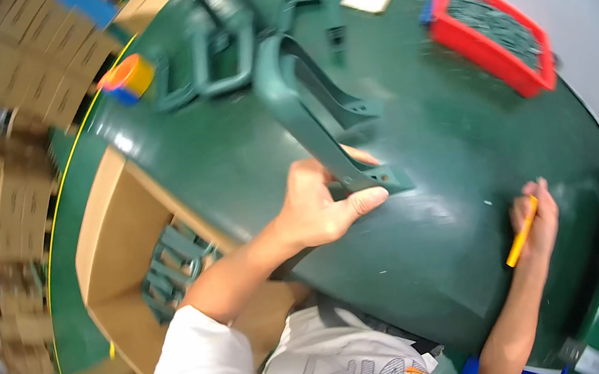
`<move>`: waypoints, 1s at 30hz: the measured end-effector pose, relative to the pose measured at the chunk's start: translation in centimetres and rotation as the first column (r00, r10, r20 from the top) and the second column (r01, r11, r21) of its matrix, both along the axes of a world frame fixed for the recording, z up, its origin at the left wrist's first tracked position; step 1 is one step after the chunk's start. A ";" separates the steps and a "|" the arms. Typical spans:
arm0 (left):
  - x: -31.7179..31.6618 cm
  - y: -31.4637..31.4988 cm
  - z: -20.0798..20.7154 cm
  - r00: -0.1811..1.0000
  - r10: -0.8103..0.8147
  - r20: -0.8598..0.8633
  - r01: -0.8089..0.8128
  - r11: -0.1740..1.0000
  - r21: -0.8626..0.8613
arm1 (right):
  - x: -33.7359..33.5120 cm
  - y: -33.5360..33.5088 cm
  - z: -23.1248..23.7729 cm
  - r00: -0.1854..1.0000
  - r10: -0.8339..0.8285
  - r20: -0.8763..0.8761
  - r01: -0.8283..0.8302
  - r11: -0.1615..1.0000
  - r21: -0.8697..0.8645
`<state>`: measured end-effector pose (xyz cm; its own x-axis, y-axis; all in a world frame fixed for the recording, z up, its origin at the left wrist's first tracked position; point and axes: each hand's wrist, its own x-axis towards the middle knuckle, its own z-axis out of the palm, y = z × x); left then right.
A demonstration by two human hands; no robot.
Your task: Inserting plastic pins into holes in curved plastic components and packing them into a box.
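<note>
My left hand is closed round the lower end of a dark green U-shaped plastic handle. Its curved end points up and away from me, and small holes show in its two feet. The part is held tilted above the green table. Off to the right, my right hand has its fingers wrapped round a slim yellow stick-like tool, whose kind I cannot make out. That hand is over the table, apart from the green handle.
More green frame-shaped parts lie at the far side. A red bin of small green pieces stands far right. An orange-and-blue roll sits near the left edge. An open cardboard box with green parts is left; stacked cartons stand beyond.
</note>
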<state>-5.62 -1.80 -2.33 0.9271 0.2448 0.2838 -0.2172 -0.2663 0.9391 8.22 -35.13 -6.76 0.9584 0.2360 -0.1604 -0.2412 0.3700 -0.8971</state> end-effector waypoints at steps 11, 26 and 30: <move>-26.2 11.2 -5.3 0.141 0.837 -0.529 -0.834 0.388 0.392 | 0.0 -0.2 -0.5 0.999 0.012 0.035 -0.009 0.996 -0.085; -33.0 8.4 -20.3 -0.064 -0.014 -0.998 -0.725 0.688 0.037 | 0.0 0.2 -0.3 1.000 -0.023 0.013 0.025 0.991 -0.135; -29.7 10.3 -14.3 -0.170 0.053 -0.984 -0.506 0.852 0.133 | -0.3 0.0 0.0 1.000 -0.021 0.004 0.021 0.989 -0.145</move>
<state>-35.35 8.53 -16.62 -0.0414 0.4053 -0.9133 0.9657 0.2506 0.0674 7.94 -35.17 -6.76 0.9634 0.1903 -0.1891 -0.2324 0.2405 -0.9424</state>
